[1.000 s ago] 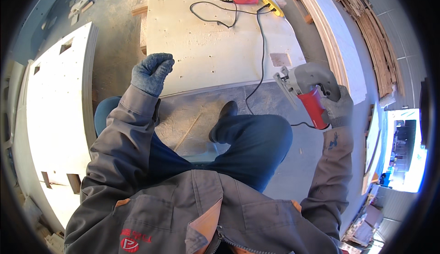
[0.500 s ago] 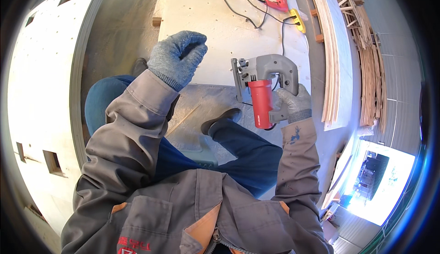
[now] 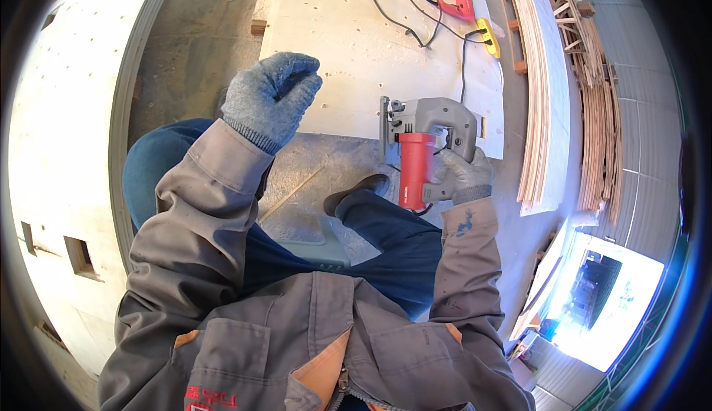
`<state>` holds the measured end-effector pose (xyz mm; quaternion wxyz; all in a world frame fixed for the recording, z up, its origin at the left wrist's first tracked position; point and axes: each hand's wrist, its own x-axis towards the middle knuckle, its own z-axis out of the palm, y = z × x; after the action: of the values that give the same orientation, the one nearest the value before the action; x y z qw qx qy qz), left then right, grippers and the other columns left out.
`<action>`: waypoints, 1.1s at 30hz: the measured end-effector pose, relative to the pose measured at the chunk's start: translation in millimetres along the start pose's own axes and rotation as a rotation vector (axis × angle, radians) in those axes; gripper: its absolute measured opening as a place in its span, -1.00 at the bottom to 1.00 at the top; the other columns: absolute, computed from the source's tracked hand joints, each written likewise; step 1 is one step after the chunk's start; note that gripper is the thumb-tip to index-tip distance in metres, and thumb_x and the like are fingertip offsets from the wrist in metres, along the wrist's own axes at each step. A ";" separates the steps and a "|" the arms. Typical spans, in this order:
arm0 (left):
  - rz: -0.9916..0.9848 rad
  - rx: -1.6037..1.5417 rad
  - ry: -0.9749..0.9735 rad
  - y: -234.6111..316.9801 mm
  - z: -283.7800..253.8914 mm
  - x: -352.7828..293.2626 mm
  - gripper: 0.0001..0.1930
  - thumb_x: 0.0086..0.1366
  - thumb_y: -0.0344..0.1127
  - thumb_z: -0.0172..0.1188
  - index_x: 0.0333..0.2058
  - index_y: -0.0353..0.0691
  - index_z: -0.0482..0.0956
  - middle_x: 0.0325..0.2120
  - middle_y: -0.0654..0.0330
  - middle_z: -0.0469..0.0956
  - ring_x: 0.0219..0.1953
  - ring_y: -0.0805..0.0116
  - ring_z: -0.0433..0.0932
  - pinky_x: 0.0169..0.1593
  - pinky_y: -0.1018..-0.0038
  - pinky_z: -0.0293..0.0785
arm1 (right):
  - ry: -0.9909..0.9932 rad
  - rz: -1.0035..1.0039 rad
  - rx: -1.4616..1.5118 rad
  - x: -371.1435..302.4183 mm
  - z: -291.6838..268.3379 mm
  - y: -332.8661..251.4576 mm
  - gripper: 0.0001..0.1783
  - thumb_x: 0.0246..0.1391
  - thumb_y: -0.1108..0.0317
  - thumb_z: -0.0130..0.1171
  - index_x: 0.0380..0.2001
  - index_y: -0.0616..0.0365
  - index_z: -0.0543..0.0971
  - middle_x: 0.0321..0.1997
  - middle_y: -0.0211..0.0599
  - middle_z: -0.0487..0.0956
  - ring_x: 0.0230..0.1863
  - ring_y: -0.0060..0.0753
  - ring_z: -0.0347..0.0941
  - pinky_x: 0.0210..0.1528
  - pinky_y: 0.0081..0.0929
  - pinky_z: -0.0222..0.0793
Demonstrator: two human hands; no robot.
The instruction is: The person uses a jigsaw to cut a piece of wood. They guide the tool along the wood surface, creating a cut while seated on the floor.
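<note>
the big pale plywood sheet (image 3: 356,40) lies flat on the floor ahead of the person. at its near edge, raised above it, is the power saw (image 3: 423,144): a grey body with a top handle, a red motor housing pointing back toward the person, and a metal base plate on its left side. the right hand (image 3: 463,173), in a grey knit glove, is closed around the saw's handle. the left hand (image 3: 271,99), gloved the same, is curled loosely and holds nothing, well left of the saw over the sheet's near left corner. at the sheet's far end lie a black cord (image 3: 404,14), a red drill (image 3: 458,7) and a yellow socket block (image 3: 489,36).
</note>
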<state>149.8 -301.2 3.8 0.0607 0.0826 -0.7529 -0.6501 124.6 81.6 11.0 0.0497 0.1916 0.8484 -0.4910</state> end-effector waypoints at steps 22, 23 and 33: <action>0.049 0.050 -0.051 -7.3 11.1 3.1 -0.75 0.30 -0.30 0.35 -0.09 -0.25 0.67 -0.26 0.08 0.72 -0.25 0.38 0.71 -0.14 0.47 0.64 | -0.035 0.102 0.366 9.7 -0.1 27.9 -0.62 -0.02 0.59 0.39 -0.11 0.27 0.53 -0.35 -0.17 0.62 -0.51 -0.36 0.59 -0.51 -0.37 0.58; 0.059 0.048 -0.044 -9.1 10.6 2.3 -0.75 0.30 -0.30 0.35 -0.08 -0.25 0.66 -0.26 0.08 0.72 -0.25 0.38 0.70 -0.14 0.47 0.64 | -0.047 0.097 0.391 7.7 1.9 24.7 -0.61 -0.03 0.59 0.40 -0.11 0.27 0.52 -0.36 -0.16 0.62 -0.51 -0.36 0.59 -0.51 -0.38 0.58; 0.007 0.056 -0.082 3.0 8.7 1.9 -0.78 0.33 -0.40 0.31 -0.08 -0.32 0.64 -0.25 0.10 0.70 -0.19 0.45 0.67 -0.08 0.51 0.61 | 0.019 -0.019 0.135 -5.2 26.0 20.5 -0.62 -0.09 0.53 0.46 -0.20 0.33 0.52 -0.35 -0.14 0.63 -0.48 -0.38 0.60 -0.51 -0.35 0.56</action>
<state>146.1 -292.8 5.5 0.0299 0.0549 -0.7731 -0.6312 134.5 67.2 -17.5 0.0243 0.1911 0.8156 -0.5456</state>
